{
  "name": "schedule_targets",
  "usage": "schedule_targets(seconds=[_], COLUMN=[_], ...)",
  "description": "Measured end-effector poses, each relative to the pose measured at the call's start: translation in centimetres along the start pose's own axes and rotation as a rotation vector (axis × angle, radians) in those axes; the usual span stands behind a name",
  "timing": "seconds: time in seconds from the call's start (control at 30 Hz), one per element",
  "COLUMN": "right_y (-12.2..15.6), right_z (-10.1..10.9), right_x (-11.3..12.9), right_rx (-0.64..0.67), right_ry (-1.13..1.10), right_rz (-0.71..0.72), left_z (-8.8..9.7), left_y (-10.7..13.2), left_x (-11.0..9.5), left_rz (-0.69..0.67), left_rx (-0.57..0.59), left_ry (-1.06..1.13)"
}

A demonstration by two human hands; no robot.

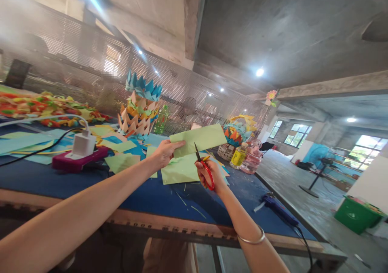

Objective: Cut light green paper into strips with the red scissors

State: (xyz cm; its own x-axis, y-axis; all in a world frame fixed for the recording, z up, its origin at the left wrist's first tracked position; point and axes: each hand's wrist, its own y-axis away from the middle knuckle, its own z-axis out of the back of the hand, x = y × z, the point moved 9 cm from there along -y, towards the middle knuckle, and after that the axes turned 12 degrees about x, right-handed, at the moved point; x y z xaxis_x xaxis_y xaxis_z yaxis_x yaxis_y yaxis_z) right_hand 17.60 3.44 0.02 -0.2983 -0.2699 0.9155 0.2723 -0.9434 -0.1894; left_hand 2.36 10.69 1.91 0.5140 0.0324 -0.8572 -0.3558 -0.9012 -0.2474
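Scissors (205, 168) against paper (198, 139) between hands

The single view looks from the person's head, forward across the blue surface (145, 198) and rather high, so the concrete ceiling (287, 26) fills the upper half. It sits close: both forearms (91, 208) run in from the bottom edge to the left hand (165, 151) and right hand (210, 172) at mid-frame. The wide lens slants the surface's near edge down to the right.
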Motion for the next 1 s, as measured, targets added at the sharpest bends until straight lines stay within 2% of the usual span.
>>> schedule_targets(seconds=[0.3, 0.57, 1.0], right_y=[-0.15, -0.18, -0.15], right_z=[0.20, 0.14, 0.40], right_x=[-0.31, -0.42, 0.49], right_rx=[-0.019, -0.011, -0.070], right_ry=[0.008, 0.021, 0.118], right_rz=[0.008, -0.015, 0.081], left_z=[-0.75, -0.39, -0.54], left_y=[0.65, 0.40, 0.21], left_x=[-0.28, -0.30, -0.31], left_rz=[0.032, 0.021, 0.008], left_rx=[0.011, -0.002, 0.027], left_ry=[0.011, -0.017, -0.001])
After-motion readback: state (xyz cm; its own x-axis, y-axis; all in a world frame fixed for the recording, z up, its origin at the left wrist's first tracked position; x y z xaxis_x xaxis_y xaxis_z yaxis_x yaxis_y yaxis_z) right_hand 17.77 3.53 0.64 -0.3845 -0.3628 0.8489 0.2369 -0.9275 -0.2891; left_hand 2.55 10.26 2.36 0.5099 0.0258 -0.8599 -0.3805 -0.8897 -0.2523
